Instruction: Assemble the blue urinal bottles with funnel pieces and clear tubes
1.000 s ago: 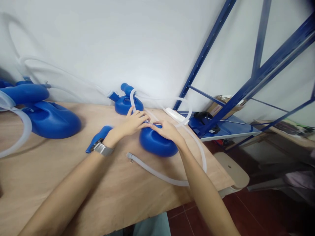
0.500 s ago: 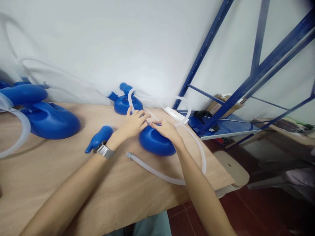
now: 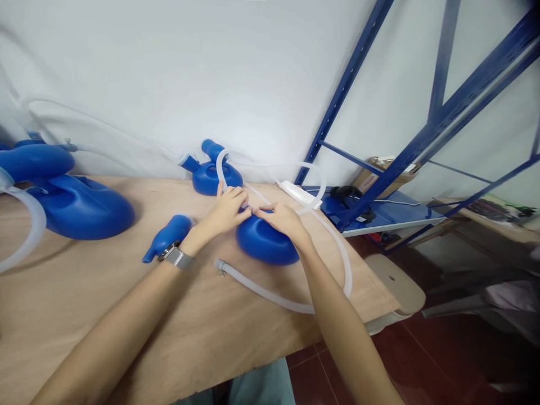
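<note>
A blue plastic vessel (image 3: 264, 243) lies on the wooden table (image 3: 126, 315), with a blue spout (image 3: 166, 237) sticking out to its left. Both my hands rest on its top. My left hand (image 3: 225, 211), a metal watch on its wrist, has its fingers curled and pinched where a clear tube (image 3: 274, 295) meets the vessel. My right hand (image 3: 282, 220) meets it fingertip to fingertip, pinching the same spot. What sits between the fingertips is too small to make out. The tube loops round the vessel to a free end at the front.
A second small blue vessel (image 3: 213, 174) stands behind, by the white wall, with tubes attached. Larger blue vessels (image 3: 80, 211) and hoses lie at the left. A blue metal rack (image 3: 379, 185) with a shelf stands right of the table, a round stool (image 3: 396, 284) below it.
Both hands stay on top of the vessel, fingers working slightly at the tube joint. The view has shifted a little; nothing was picked up or let go.
</note>
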A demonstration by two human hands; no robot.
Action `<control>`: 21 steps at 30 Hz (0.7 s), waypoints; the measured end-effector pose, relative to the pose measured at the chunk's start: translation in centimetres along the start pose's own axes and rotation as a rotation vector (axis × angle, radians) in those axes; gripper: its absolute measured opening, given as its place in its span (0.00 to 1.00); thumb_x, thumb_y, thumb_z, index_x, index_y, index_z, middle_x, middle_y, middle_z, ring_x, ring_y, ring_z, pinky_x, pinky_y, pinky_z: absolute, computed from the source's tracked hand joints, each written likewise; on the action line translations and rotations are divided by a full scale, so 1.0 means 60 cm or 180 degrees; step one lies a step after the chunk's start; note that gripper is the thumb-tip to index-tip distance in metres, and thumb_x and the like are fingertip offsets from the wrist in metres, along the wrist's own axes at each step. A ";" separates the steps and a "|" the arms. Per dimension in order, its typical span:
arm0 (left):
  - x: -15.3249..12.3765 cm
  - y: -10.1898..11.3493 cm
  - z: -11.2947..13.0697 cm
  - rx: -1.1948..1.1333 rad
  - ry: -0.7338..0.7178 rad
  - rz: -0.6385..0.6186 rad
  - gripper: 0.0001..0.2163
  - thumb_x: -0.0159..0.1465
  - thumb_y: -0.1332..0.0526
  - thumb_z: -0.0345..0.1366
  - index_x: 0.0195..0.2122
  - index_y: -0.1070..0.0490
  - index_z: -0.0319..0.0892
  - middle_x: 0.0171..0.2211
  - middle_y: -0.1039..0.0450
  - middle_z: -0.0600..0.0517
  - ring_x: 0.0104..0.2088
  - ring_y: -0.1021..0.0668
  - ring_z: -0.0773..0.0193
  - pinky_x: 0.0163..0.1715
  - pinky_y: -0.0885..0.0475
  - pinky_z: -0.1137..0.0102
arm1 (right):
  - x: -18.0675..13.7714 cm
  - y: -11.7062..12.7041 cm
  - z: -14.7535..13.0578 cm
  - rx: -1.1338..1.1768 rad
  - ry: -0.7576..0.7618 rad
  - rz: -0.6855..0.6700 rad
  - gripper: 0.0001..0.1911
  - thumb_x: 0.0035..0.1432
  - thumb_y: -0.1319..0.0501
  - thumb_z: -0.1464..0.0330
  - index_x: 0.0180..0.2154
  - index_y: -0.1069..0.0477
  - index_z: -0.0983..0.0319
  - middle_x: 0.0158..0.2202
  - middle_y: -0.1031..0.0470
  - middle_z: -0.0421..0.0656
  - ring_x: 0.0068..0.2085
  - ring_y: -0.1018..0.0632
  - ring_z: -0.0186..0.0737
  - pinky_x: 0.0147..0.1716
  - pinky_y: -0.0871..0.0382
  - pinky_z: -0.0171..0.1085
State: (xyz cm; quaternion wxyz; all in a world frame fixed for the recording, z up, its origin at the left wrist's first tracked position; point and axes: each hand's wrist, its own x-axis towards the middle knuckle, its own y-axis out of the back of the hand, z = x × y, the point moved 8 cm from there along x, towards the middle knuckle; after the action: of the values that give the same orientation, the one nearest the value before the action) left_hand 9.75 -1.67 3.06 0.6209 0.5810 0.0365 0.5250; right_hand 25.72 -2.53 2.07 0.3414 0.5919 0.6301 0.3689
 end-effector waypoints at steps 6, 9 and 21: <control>0.005 -0.004 -0.007 -0.0224 0.0110 -0.0012 0.10 0.65 0.44 0.35 0.26 0.41 0.45 0.39 0.28 0.48 0.45 0.29 0.52 0.69 0.50 0.40 | 0.000 -0.003 0.000 0.0043 0.0059 -0.0053 0.27 0.64 0.39 0.43 0.53 0.16 0.51 0.55 0.16 0.42 0.57 0.18 0.55 0.55 0.27 0.44; 0.005 -0.005 -0.008 -0.0264 0.0164 0.0004 0.10 0.65 0.44 0.35 0.26 0.41 0.45 0.39 0.27 0.48 0.46 0.27 0.52 0.69 0.50 0.39 | -0.001 -0.004 -0.001 -0.0035 0.0009 -0.0091 0.28 0.64 0.40 0.42 0.53 0.16 0.51 0.52 0.15 0.43 0.55 0.17 0.56 0.52 0.26 0.44; -0.118 0.110 -0.108 0.0152 0.1383 0.0271 0.18 0.65 0.40 0.47 0.52 0.28 0.43 0.54 0.27 0.37 0.60 0.27 0.38 0.63 0.33 0.46 | -0.046 0.021 -0.056 -0.0452 0.0972 0.1525 0.24 0.72 0.44 0.55 0.62 0.24 0.56 0.60 0.23 0.53 0.63 0.27 0.57 0.63 0.36 0.52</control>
State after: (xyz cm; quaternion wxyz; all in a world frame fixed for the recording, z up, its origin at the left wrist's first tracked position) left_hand -1.66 -3.66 1.99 0.5618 0.4698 0.1573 0.6626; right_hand 23.62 -5.45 4.80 0.1863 0.6360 0.4891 0.5670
